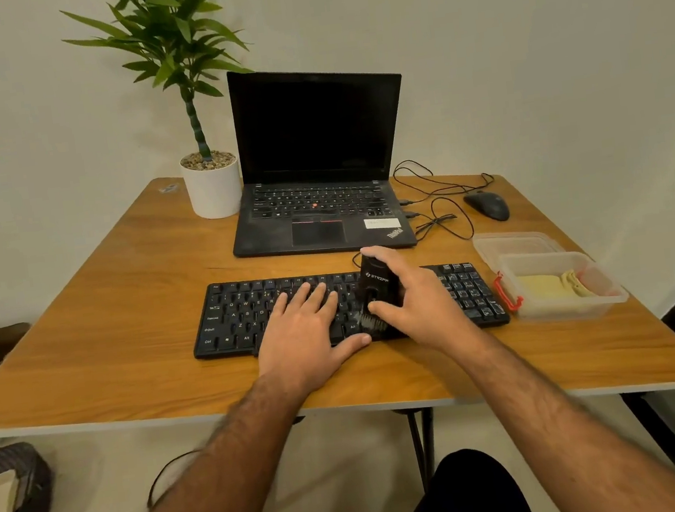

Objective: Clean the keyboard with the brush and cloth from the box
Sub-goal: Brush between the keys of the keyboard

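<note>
1. Keyboard (249,313) lies flat on the desk (118,282), in front of the laptop (320,198), parallel to the near edge
2. Left hand (307,336) rests flat on the keys around mid-board, fingers (311,297) straight and spread, holding nothing, thumb at the near edge
3. Right hand (413,301) grips the black brush (376,293) upright, fingers wrapped round its body, bristles down on the keys just right of the left hand
4. Box (565,291) sits just beside the keyboard's right end, open, cloth (552,287) inside it, lid (513,245) behind it
5. Judgement: brushing in progress, cloth step not started
6. Risk: left palm pressing keys could shift the board or block the sweep; brush could flick dust toward the laptop; a wide stroke right could knock the box; loose cable (436,209) near the mouse (487,205) could snag
7. Hidden: keys under both hands, bristle contact partly covered by the thumb, brush logo hard to read, dirt on keys cannot be judged, box contents blurred through the plastic
</note>
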